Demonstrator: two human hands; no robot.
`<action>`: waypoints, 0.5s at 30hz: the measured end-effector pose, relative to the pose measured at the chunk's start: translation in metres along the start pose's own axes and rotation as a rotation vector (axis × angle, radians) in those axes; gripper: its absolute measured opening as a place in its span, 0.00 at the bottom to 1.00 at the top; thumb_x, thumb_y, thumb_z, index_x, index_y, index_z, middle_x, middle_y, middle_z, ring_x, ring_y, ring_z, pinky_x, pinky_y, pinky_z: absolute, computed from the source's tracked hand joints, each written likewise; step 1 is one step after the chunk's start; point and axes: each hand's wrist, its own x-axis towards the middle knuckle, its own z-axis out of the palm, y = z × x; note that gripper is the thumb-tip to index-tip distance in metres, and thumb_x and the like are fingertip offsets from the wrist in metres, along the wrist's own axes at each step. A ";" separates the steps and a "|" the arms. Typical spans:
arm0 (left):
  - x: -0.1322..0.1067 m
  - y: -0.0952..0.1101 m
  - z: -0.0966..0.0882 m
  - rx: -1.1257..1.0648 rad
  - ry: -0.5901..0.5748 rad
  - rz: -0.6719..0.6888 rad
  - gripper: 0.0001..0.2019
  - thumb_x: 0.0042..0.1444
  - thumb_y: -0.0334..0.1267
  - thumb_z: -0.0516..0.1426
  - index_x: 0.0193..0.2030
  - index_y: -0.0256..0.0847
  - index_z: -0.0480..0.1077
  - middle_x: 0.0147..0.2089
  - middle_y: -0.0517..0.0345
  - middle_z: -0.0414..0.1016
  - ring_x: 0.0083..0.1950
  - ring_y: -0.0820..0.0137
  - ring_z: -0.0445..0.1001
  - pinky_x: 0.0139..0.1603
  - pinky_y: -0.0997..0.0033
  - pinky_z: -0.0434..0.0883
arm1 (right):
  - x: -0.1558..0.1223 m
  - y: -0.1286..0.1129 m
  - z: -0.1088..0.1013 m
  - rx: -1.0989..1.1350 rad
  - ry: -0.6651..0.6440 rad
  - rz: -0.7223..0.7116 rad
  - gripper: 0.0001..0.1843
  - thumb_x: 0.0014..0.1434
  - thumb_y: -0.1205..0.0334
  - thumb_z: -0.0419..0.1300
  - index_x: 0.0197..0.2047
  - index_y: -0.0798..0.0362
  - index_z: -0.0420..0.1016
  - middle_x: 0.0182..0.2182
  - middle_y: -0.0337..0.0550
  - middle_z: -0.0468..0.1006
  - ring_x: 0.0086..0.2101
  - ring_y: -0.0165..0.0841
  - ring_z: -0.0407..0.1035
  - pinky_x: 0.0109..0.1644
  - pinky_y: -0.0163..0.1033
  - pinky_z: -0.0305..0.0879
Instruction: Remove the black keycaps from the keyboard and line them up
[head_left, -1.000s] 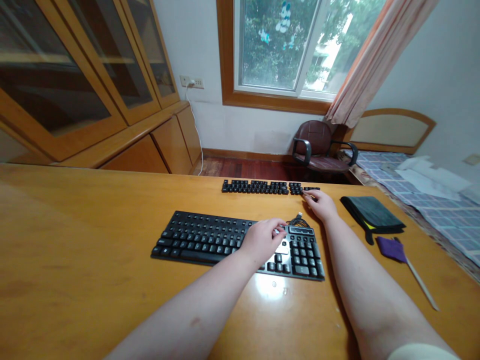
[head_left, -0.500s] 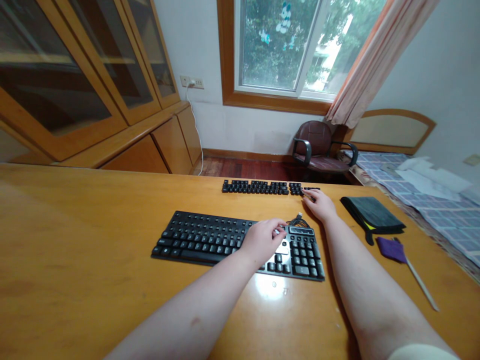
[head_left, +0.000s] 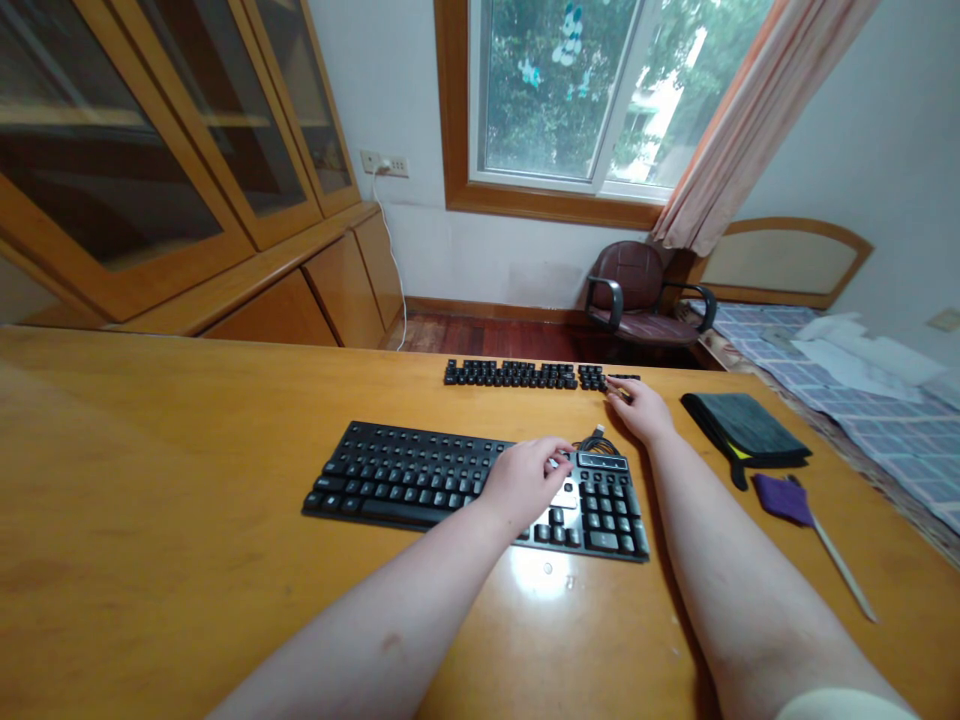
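Observation:
A black keyboard [head_left: 405, 475] lies on the wooden table [head_left: 172, 520]. It has a bare white patch [head_left: 564, 496] where some keys are off. My left hand [head_left: 525, 480] rests on the keyboard beside that patch, fingers curled into a pinch over something I cannot make out. Loose black keycaps [head_left: 517, 374] stand in neat rows near the table's far edge. At the right end of those rows my right hand [head_left: 641, 410] has its fingertips pinched on a keycap. The keyboard's coiled cable [head_left: 598, 440] lies between my two hands.
A folded black pouch [head_left: 746, 428] and a purple-headed tool with a pale stick handle [head_left: 787, 498] lie at the right of the table. Behind the table are a brown armchair [head_left: 637, 295], a bed [head_left: 862, 400] and glass-door wooden cabinets [head_left: 187, 200].

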 end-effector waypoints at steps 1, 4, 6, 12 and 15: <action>0.000 -0.001 0.000 0.001 0.003 0.003 0.10 0.54 0.36 0.55 0.43 0.45 0.71 0.37 0.62 0.77 0.38 0.71 0.74 0.41 0.74 0.68 | 0.000 0.000 0.000 0.013 0.010 0.005 0.18 0.54 0.56 0.54 0.47 0.49 0.74 0.44 0.45 0.76 0.45 0.39 0.69 0.48 0.43 0.65; 0.000 -0.002 0.001 -0.001 0.009 0.007 0.10 0.54 0.36 0.54 0.43 0.45 0.71 0.37 0.63 0.77 0.38 0.71 0.74 0.40 0.74 0.68 | 0.000 0.001 0.001 0.033 0.025 0.015 0.16 0.55 0.55 0.53 0.42 0.50 0.76 0.41 0.45 0.77 0.43 0.39 0.70 0.46 0.43 0.65; 0.000 -0.001 0.001 -0.003 0.000 -0.003 0.10 0.54 0.36 0.54 0.43 0.45 0.71 0.37 0.63 0.77 0.39 0.71 0.74 0.41 0.74 0.68 | 0.000 0.002 0.002 0.027 0.021 0.013 0.15 0.55 0.55 0.53 0.40 0.50 0.77 0.40 0.45 0.77 0.42 0.39 0.70 0.45 0.43 0.65; 0.000 0.001 0.000 -0.010 -0.005 -0.021 0.10 0.54 0.35 0.55 0.43 0.45 0.72 0.37 0.62 0.77 0.38 0.71 0.74 0.41 0.74 0.68 | 0.001 0.004 0.003 0.011 0.005 -0.006 0.15 0.55 0.55 0.53 0.39 0.50 0.77 0.40 0.44 0.77 0.42 0.38 0.70 0.45 0.42 0.65; 0.000 0.000 0.001 -0.009 0.012 0.005 0.10 0.53 0.36 0.55 0.43 0.46 0.71 0.36 0.63 0.77 0.38 0.72 0.74 0.40 0.74 0.68 | 0.001 0.003 0.003 0.008 -0.003 0.000 0.15 0.55 0.55 0.53 0.39 0.50 0.77 0.40 0.44 0.77 0.41 0.38 0.70 0.44 0.41 0.65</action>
